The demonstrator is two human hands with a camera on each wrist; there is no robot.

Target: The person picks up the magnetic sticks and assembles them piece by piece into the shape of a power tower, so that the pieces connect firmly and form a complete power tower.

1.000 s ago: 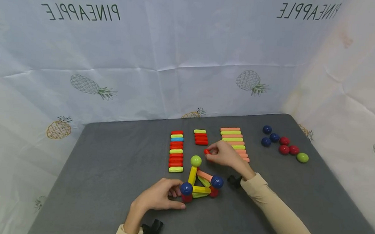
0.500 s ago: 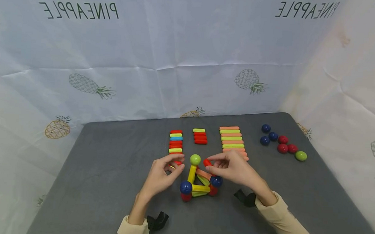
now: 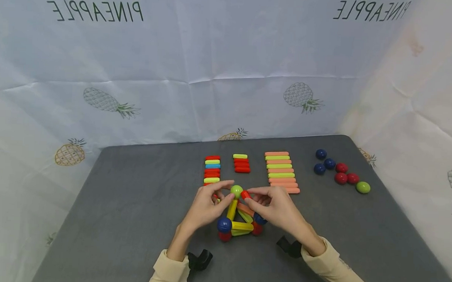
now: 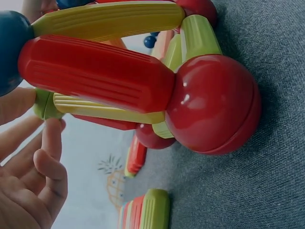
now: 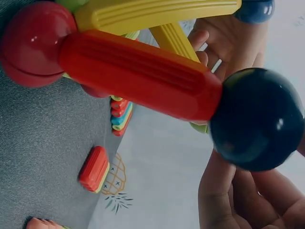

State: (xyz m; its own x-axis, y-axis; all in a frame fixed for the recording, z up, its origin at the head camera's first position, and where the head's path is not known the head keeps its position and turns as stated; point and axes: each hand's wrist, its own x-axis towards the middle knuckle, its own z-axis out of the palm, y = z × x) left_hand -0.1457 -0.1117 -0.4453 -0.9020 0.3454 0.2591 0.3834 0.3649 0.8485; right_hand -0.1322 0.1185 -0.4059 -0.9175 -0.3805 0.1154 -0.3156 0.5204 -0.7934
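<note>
In the head view, a structure of rods and balls stands before me, with a blue ball (image 3: pixel 224 224) and a yellow rod (image 3: pixel 241 226) on its near side. My left hand (image 3: pixel 206 203) pinches the green ball (image 3: pixel 236 191) at its far corner between thumb and fingers; the left wrist view shows fingertips on that green ball (image 4: pixel 46 105). My right hand (image 3: pixel 277 206) pinches a short red rod (image 3: pixel 245 195), its end at the green ball's right side. A red upright rod (image 5: pixel 138 74) and a blue ball (image 5: pixel 257 119) block much of the right wrist view.
On the grey table (image 3: pixel 142 196) lie a mixed rod row (image 3: pixel 212 166), a short stack of red rods (image 3: pixel 241 164) and a row of orange and green rods (image 3: pixel 281 168). Loose blue balls (image 3: pixel 319 168), red balls (image 3: pixel 341 178) and a green ball (image 3: pixel 363 187) sit at right.
My left hand has left the near blue ball and moved up to the far green ball. My right hand has brought the red rod left to that ball.
</note>
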